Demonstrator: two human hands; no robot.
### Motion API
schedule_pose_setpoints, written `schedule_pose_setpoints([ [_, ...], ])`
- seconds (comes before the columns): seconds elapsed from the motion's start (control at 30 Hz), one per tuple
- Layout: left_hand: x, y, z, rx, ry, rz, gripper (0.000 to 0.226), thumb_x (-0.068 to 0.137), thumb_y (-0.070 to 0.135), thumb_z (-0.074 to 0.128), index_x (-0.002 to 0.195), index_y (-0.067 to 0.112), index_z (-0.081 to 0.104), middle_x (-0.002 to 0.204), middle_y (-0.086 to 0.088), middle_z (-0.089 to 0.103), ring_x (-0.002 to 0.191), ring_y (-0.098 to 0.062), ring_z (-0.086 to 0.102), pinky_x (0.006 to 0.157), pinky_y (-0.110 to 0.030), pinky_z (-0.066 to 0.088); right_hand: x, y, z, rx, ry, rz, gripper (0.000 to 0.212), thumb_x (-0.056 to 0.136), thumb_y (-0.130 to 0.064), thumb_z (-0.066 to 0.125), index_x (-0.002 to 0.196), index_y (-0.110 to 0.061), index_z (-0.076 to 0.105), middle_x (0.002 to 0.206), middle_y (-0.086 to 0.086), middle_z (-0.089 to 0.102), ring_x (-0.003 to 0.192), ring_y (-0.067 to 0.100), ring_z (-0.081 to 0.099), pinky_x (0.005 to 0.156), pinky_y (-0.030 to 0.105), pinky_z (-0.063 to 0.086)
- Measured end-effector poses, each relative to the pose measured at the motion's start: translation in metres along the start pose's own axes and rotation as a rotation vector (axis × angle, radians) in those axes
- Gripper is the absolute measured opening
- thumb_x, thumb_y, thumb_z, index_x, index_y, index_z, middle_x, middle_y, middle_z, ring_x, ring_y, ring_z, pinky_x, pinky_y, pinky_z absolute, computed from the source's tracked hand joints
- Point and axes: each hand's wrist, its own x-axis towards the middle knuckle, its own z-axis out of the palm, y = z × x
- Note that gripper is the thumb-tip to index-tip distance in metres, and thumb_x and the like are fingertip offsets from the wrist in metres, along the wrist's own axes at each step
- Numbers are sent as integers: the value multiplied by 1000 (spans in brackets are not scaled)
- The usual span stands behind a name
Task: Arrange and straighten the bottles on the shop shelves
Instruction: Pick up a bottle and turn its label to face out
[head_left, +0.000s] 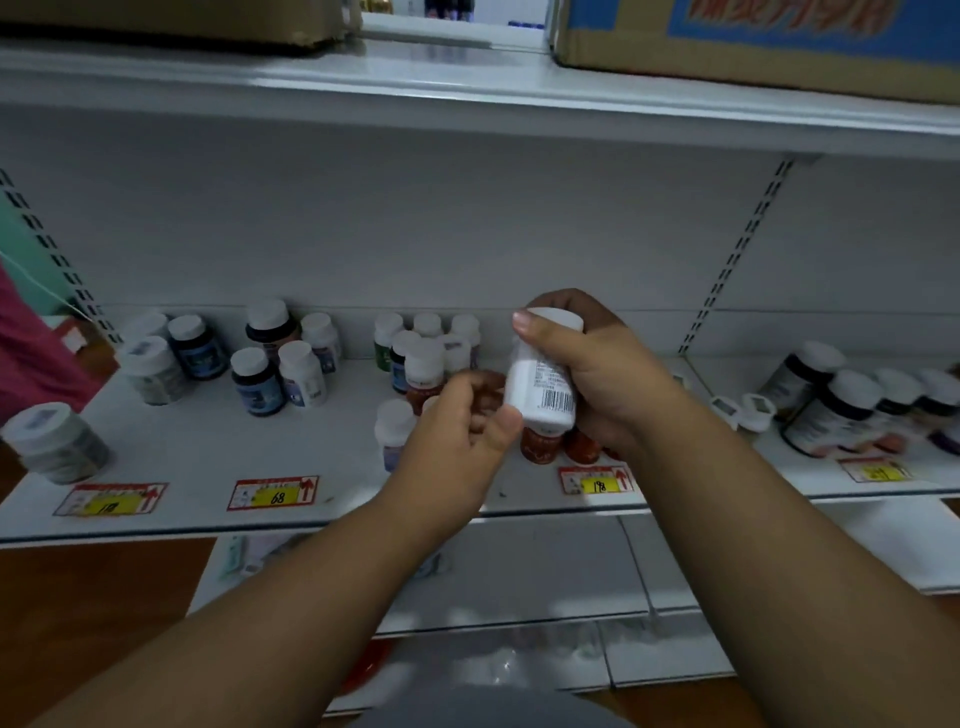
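My right hand (608, 374) grips a white bottle (540, 384) with a barcode label, held tilted above the white shelf (208, 452). My left hand (457, 441) is beside the bottle's lower end, fingers curled and thumb touching its base. Under both hands stand orange-brown bottles (543, 447), partly hidden. A cluster of white-capped bottles (426, 348) stands behind my left hand. Dark blue and white bottles (280, 358) stand further left. A small white bottle (392, 431) sits just left of my left wrist.
Dark bottles (841, 405) crowd the shelf's right section. A large white-capped jar (57, 441) stands at the left front edge. Red-yellow price tags (272, 492) line the shelf front. Cardboard boxes (753, 41) rest on the upper shelf. A person's pink sleeve (31, 343) shows at left.
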Motion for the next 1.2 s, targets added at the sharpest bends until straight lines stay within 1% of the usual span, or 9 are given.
schedule_pose_setpoints([
  [0.17,-17,-1,2,-4,88,-57,56,66,69,62,110,37,51,88,11,62,70,1,56,60,-17,51,-8,5,9,29,51,75,33,75,-16,79,91,-11,51,74,9,59,64,22,61,57,37,56],
  [0.3,-32,2,8,43,170,-111,55,66,71,58,108,37,50,85,1,62,70,-8,59,64,-25,53,-16,5,1,206,-46,190,10,88,-17,61,93,-12,54,71,5,59,59,16,63,56,34,55],
  [0.37,-42,7,17,61,190,-115,54,67,72,54,107,35,50,87,4,62,73,-12,58,62,-20,50,-26,1,-10,404,-144,318,18,85,-13,50,100,-7,57,77,11,60,65,23,66,60,39,56],
  [0.43,-51,12,29,89,195,-115,58,68,74,50,108,31,51,90,8,62,74,-8,58,59,-13,46,-37,3,-25,305,-197,322,27,86,-7,45,107,-5,61,88,14,63,74,25,66,64,40,56],
  [0.6,-72,17,67,38,179,-100,77,63,87,47,109,26,51,100,6,63,83,-16,62,70,-25,52,-67,13,-52,166,-254,273,32,74,-15,70,101,-5,59,82,10,61,76,22,60,72,37,54],
  [0.7,-81,16,85,2,141,-127,80,61,90,46,109,27,49,101,4,62,85,-19,62,75,-31,51,-78,15,-61,174,-193,300,43,72,-14,74,108,-5,53,91,18,56,79,27,58,74,43,53],
  [0.87,-87,24,92,62,177,-116,49,68,73,50,102,37,49,94,17,59,73,5,54,65,-9,42,-88,19,-69,68,-50,235,34,77,-16,77,93,-12,48,92,17,55,82,30,57,77,55,53],
  [1.07,-89,18,84,149,109,-108,59,68,73,50,109,31,51,98,11,62,75,1,56,65,-18,44,-88,26,-61,17,-21,145,19,85,-22,70,87,-17,52,81,9,53,77,24,51,69,41,49],
  [1.2,-71,13,79,227,20,-71,59,67,72,50,112,34,49,102,15,59,81,-2,58,72,-26,48,-89,22,-69,37,54,143,13,88,-18,66,85,-17,52,83,12,55,79,25,53,71,42,48],
])
